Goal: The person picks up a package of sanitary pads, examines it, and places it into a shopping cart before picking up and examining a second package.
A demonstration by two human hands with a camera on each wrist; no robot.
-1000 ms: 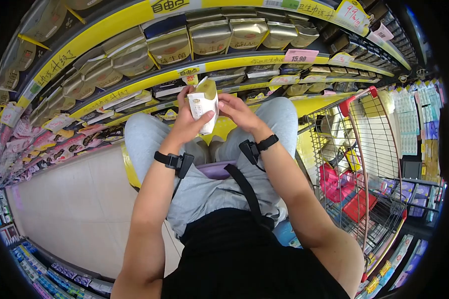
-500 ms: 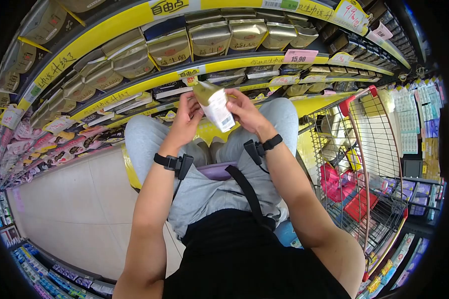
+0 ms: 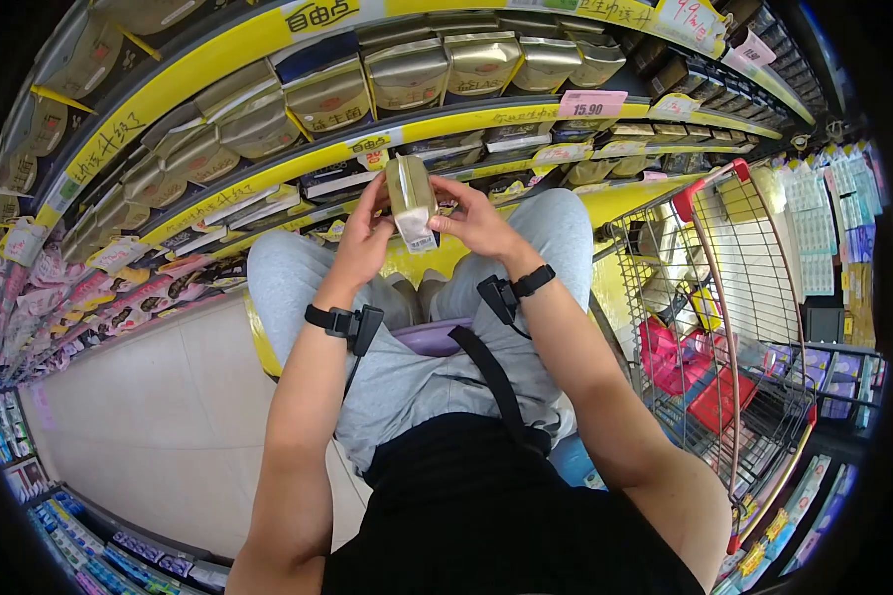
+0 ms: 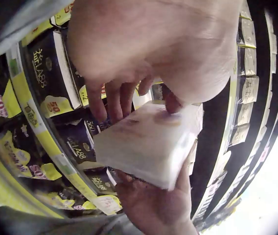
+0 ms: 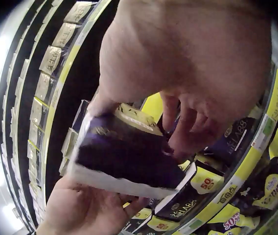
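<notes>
Between both hands is a small package point(image 3: 410, 198), gold on its top side and white at its near end. The left hand point(image 3: 362, 238) holds its left side and the right hand point(image 3: 478, 220) its right side. From the left wrist, the package point(image 4: 144, 142) shows a pale face, with the left hand point(image 4: 153, 49) above, its thumb touching it, and the right hand point(image 4: 153, 205) below. The right wrist view shows a dark purple face of the package point(image 5: 124, 152), the right hand point(image 5: 188, 58) over it and the left hand point(image 5: 80, 205) beneath.
Curved shelves of gold packages point(image 3: 407, 74) stand ahead, with a pink price tag point(image 3: 593, 104) on one edge. A wire shopping cart point(image 3: 734, 297) with pink and red items is on the right. Pale floor tiles point(image 3: 169, 426) lie to the left.
The package has turned in the hands: its gold side now faces up more and its printed white side shows less. The left fingers, apart from it half a second ago, have come back against it.
</notes>
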